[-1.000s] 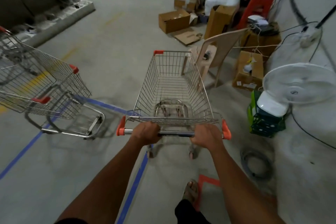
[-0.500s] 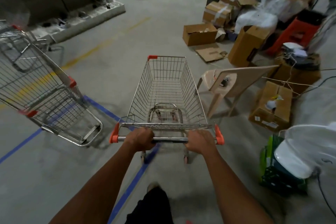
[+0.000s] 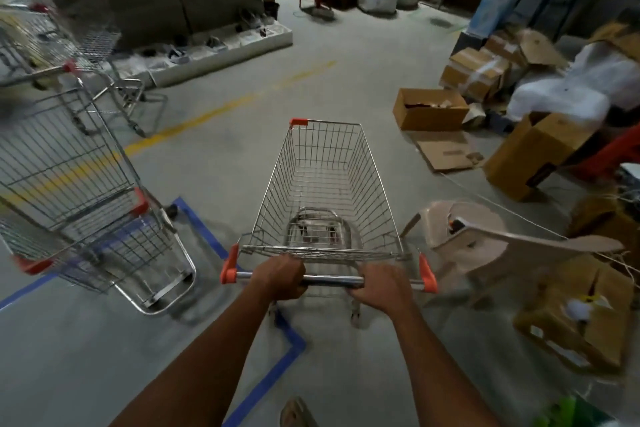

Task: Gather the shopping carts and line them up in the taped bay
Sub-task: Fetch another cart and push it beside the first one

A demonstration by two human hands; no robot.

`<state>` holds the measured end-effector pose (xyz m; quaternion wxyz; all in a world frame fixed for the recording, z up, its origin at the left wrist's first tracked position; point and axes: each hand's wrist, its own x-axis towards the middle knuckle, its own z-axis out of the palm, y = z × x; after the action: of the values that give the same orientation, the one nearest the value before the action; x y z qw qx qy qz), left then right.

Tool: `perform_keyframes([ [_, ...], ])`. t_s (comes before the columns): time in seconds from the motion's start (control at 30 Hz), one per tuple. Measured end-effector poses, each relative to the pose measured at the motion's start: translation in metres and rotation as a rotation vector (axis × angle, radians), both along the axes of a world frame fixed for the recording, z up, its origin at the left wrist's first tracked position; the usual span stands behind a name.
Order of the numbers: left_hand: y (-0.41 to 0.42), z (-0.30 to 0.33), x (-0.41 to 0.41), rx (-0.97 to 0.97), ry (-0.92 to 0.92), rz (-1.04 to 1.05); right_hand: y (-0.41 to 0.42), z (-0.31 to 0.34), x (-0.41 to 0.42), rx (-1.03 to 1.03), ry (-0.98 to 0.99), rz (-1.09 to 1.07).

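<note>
Since a second ago you have swung the cart (image 3: 325, 191) leftward: the fan that was at your right is gone from view, the chair (image 3: 485, 243) now sits just beside the basket's right rear corner, and a third cart (image 3: 93, 45) shows far left. Your left hand (image 3: 278, 279) and right hand (image 3: 379, 282) both curl round the handle (image 3: 332, 279), one either side of its middle. The cart stands over the blue tape (image 3: 207, 236), near the bay's corner, with the parked cart (image 3: 79, 204) near it on the left, inside the tape.

It looks like an empty wire basket on a steel frame: stiff, light to roll, and likely to swing on its casters, so expect it to wander sideways. Keep your grip on the bar, hands apart, since that gives you leverage to steer the nose. Avoid taking hold of the mesh; the wires would pinch fingers. Mind the chair leg at your right wheel as you turn.
</note>
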<state>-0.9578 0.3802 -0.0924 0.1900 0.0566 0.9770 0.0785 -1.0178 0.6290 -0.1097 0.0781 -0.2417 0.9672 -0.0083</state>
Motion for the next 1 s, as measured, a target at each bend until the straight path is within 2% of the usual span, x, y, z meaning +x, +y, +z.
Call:
perform_keyframes([
  [0.43,-0.029,-0.002,-0.172,0.053,-0.006,0.205,-0.052,0.006,-0.225,0.102,0.036,0.195],
  [1.0,-0.081,-0.002,-0.386,0.045,0.001,0.557,-0.155,0.008,-0.511,0.097,0.005,0.553],
])
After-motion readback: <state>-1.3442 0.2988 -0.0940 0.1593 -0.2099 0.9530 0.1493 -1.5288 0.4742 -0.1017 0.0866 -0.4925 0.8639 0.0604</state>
